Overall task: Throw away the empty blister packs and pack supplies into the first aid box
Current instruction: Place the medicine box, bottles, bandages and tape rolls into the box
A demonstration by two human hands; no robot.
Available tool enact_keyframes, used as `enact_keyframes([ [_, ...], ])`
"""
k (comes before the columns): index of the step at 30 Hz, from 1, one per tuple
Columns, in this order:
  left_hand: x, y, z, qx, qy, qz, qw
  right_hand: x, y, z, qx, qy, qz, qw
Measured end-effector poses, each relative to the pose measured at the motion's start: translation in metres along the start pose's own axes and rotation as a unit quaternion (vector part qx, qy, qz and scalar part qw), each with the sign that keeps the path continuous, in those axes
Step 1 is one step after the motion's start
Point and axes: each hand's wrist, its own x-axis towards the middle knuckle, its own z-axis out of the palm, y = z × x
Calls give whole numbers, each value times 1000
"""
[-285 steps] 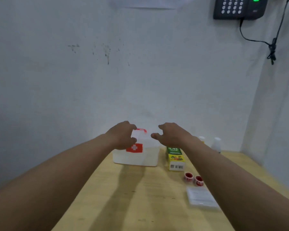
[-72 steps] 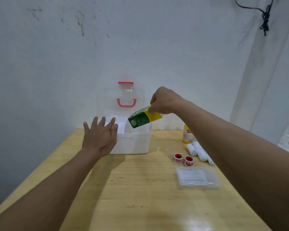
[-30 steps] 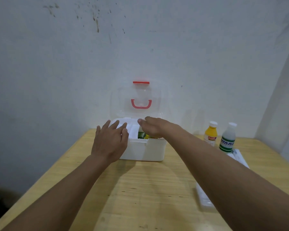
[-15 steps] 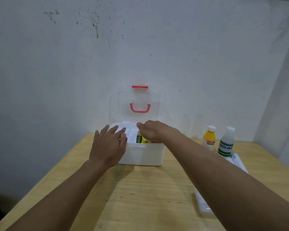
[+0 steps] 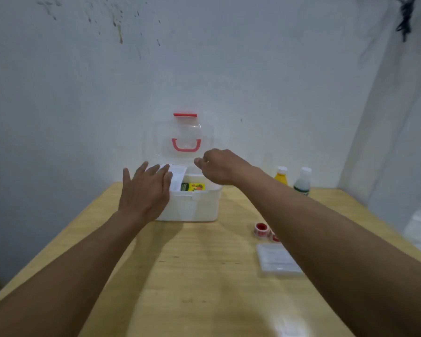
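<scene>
Probably a plain back room: a stained white wall (image 5: pixel 204 69) behind a bare wooden table (image 5: pixel 192 276), cable (image 5: pixel 404 23) hanging far right.

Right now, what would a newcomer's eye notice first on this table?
The open white first aid box at the table's far middle, its clear lid upright with a red handle, a green-and-yellow carton inside. The left hand rests on its front-left corner; the empty right hand hovers above it.

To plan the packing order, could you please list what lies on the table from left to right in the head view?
First aid box → red tape roll → clear flat case → yellow bottle → white bottle.
</scene>
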Motion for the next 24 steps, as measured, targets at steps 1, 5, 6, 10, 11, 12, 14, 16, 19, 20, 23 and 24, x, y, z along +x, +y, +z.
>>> enact_keyframes([
  [1, -2, 5, -1, -5, 3, 1, 1000, -7, 4, -4, -6, 3, -2, 1000],
  [5, -12, 21, -2, -7, -25, 10, 1000, -45, 21, -17, -40, -10, -1, 999],
  [6, -14, 23, -1, 2, -39, 12, 999, -55, 25, -18, -48, -15, 1, 999],
  [10, -16, 24, 3, 42, -70, 5, 997, -95, 45, -15, -76, -24, 12, 997],
  [11, -16, 25, 3, 44, -73, 2, 996, -104, 50, -13, -80, -27, 17, 996],
  [12, -17, 26, 3, 46, -76, 1, 996, -113, 55, -10, -85, -32, 23, 996],
  [14, -19, 26, 3, 48, -77, 6, 996, -128, 65, -2, -88, -37, 39, 995],
  [16, -20, 25, 2, 46, -79, 12, 996, -143, 73, 7, -95, -42, 54, 993],
  [19, -22, 25, -1, 48, -89, 12, 995, -167, 84, 22, -144, -61, 71, 985],
  [20, -22, 25, -2, 49, -95, 11, 994, -173, 86, 27, -159, -63, 79, 982],
  [23, -23, 25, -2, 51, -102, 14, 993, -191, 93, 35, -150, -77, 97, 981],
  [24, -23, 25, -2, 52, -102, 14, 993, -195, 94, 35, -140, -92, 101, 981],
])
